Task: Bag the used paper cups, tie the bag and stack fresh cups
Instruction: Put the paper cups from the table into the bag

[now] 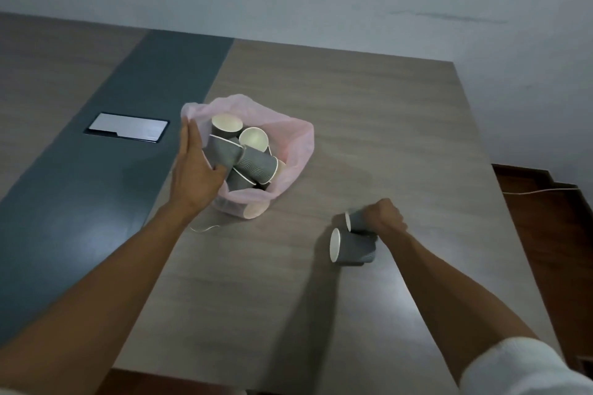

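Observation:
A pink plastic bag (293, 151) lies open on the wooden table (369, 125), filled with several grey paper cups (253, 163) with cream insides. My left hand (194, 170) rests against the bag's left side, fingers straight along its rim and thumb touching a cup. To the right, my right hand (383, 218) grips a grey cup (354, 221) lying sideways. A second grey cup (351, 248) lies on its side just below it, touching my hand. A thin white string (205, 228) lies on the table by the bag's near corner.
A dark grey strip (128, 138) runs down the table's left part, with a white-lidded cable box (128, 127) set into it. The table's right edge drops to a brown floor (558, 234) with a white cable. A pale wall stands behind.

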